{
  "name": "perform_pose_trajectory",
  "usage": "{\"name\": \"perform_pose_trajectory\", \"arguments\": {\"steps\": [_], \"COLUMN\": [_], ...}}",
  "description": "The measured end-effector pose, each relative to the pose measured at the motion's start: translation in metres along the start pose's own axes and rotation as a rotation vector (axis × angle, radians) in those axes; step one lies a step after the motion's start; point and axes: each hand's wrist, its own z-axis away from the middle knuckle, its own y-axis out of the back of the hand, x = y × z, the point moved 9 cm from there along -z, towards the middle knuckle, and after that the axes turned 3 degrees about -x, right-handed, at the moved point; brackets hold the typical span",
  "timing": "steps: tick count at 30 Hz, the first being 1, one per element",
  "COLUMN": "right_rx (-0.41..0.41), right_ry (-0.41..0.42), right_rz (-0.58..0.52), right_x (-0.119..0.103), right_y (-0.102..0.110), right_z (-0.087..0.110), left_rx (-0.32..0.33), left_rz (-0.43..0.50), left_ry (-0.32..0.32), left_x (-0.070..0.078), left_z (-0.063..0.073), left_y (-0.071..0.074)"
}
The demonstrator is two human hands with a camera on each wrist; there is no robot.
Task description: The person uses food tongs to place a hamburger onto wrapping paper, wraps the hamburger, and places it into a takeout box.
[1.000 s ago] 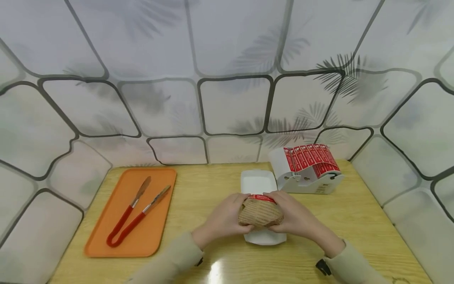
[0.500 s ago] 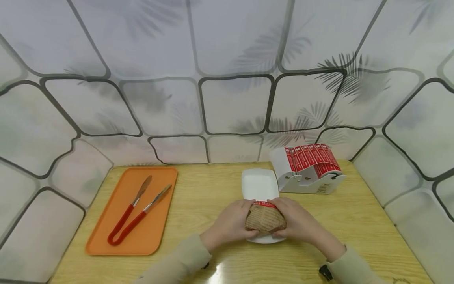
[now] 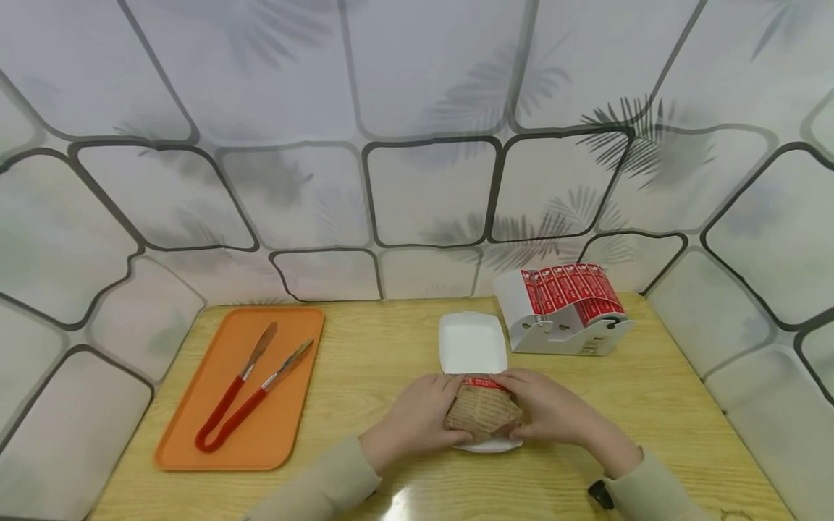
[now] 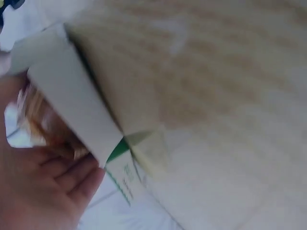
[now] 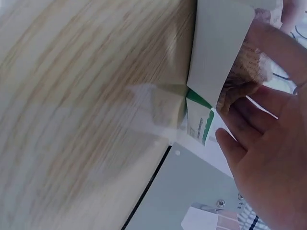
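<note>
A burger wrapped in brown printed paper (image 3: 483, 412), with a red strip along its far side, sits within the base of a white takeaway box (image 3: 472, 346) whose lid stands open behind it. My left hand (image 3: 415, 416) grips its left side, thumb towards me and fingers at the far edge. From the right, my right hand (image 3: 554, 409) holds it the same way. Both wrist views show the box's wall (image 4: 72, 103) rising beside the wrapped burger (image 5: 244, 69), with a green-edged flap at a corner. The burger's underside is hidden.
An orange tray (image 3: 176, 441) at the left bears red-handled tongs (image 3: 228, 412). Behind the box, to the right, a white dispenser (image 3: 534, 340) holds several rolls of red labels (image 3: 573, 289). A patterned wall (image 3: 430, 195) closes off the back of the wooden table (image 3: 371, 347).
Both hands have brought the wrapped burger down and towards me, from above the box into its base. The box has shifted slightly. Tray, tongs and dispenser stay put.
</note>
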Motion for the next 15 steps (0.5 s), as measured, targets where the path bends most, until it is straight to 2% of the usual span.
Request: {"name": "perform_pose_trajectory", "arguments": {"steps": [4,9,12,15], "right_rx": [0.004,0.003,-0.001,0.002], "right_ry": [-0.005,-0.005,-0.002,-0.005], "right_rz": [-0.010,-0.019,-0.038,-0.058], "right_x": [-0.0030,-0.0065,-0.0073,-0.0066], "right_y": [-0.0002,-0.0024,-0.0049,-0.0077], "right_z": [-0.0039,-0.0075,-0.0084,-0.0084], "left_rx": [-0.049,-0.095,-0.090,-0.053], "left_rz": [0.082,0.116,0.128,0.124], "left_ry": [-0.030,-0.055,-0.045,-0.031], "left_x": [-0.0051,-0.0066,-0.0048,-0.0030], "left_z": [0.0025,0.0021,0.0003,-0.0016], "left_y": [0.0022,0.0050,0.0059,0.0070]}}
